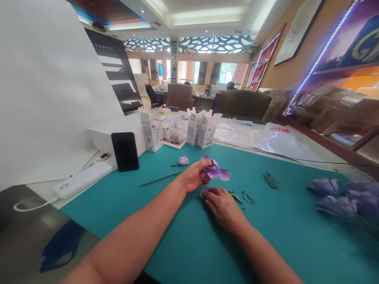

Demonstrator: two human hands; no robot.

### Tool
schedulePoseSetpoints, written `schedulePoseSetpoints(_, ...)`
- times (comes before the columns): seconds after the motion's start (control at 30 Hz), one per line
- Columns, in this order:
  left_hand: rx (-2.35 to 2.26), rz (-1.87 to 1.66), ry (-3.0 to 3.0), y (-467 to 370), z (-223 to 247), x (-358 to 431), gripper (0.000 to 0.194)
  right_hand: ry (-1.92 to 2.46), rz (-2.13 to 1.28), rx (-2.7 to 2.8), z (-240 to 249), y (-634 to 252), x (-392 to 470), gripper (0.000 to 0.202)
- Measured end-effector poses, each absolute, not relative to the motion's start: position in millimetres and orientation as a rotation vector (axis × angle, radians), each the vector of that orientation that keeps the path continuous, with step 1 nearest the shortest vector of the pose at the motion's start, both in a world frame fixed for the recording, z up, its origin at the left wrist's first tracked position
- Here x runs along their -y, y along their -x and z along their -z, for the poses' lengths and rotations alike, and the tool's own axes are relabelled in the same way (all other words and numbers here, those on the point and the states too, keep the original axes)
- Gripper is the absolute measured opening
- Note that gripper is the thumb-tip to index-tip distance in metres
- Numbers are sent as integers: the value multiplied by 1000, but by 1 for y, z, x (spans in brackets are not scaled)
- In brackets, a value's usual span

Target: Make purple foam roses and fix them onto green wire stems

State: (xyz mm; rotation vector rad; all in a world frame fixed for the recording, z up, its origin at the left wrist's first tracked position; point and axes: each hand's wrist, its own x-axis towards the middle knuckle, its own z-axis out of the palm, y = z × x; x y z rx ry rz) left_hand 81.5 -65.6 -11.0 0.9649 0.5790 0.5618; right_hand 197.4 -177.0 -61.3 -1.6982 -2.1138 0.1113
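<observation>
A purple flower [218,172] with spread petals is pinched in my left hand [196,175], held above the green mat [177,221]. Just below it, my right hand [220,203] rests low over the mat, its fingers closed on a small purple petal [203,193]. Beyond my left wrist lie a small purple bud [183,160] and a long green stem [160,178]. To the right of my right hand are green leaves [248,197], and farther right a group of short green stem pieces [271,180].
Several purple flowers [337,205] lie at the right edge. Along the back stand open white boxes [206,132], a tray [174,142] of small parts and a black upright tablet [124,152]. A white power strip [83,179] is at the left; clear plastic [260,136] lies behind the mat.
</observation>
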Motion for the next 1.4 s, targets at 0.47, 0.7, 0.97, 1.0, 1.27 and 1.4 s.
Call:
schedulePoseSetpoints(0.47,-565,-499,-1188,-76,13,62,43,1907,-325,1639,52,-240,177,13)
schedulePoseSetpoints(0.7,-568,-427,-1356,-81,13,71,48,1564,-682,1187,37,-243,180,42)
schedulePoseSetpoints(0.97,-556,-362,-1477,-84,20,74,48,1463,-860,1148,35,-228,179,54)
schedulePoseSetpoints(1.0,-561,-353,-1491,-84,20,74,47,1461,-876,1141,34,-227,179,55)
schedulePoseSetpoints(1.27,-537,-346,-1526,-83,18,75,44,1467,-922,1113,26,-222,182,57)
schedulePoseSetpoints(1.4,-541,-338,-1516,-82,16,75,47,1460,-941,1103,27,-224,182,59)
